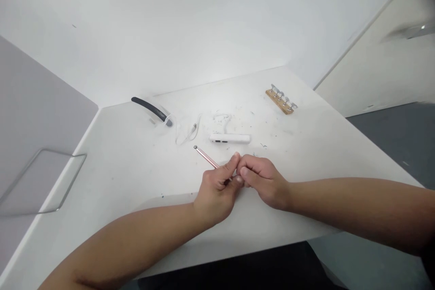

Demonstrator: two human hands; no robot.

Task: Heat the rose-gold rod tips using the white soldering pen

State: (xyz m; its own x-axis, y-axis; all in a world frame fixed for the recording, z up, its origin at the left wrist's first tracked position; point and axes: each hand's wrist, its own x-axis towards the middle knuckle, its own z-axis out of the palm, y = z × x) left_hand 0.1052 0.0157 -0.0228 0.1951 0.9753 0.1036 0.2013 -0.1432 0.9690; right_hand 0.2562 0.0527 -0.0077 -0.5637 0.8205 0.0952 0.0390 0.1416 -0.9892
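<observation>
A slim pink rod (208, 157) is over the table (129, 176), clasped by the left hand's (217, 191) curled fingers, its ball end pointing outward near a white device (239, 138). The right hand's (265, 181) fingers bunch against the left's; whether they pinch anything is hidden. A loosened left grip could let the round rod slip and roll.

White table (118, 163), dark curved bar (152, 108), white cable (194, 128) (loosely looped), white device (239, 138), wooden-based hook rack (279, 102), specks (263, 146)
</observation>
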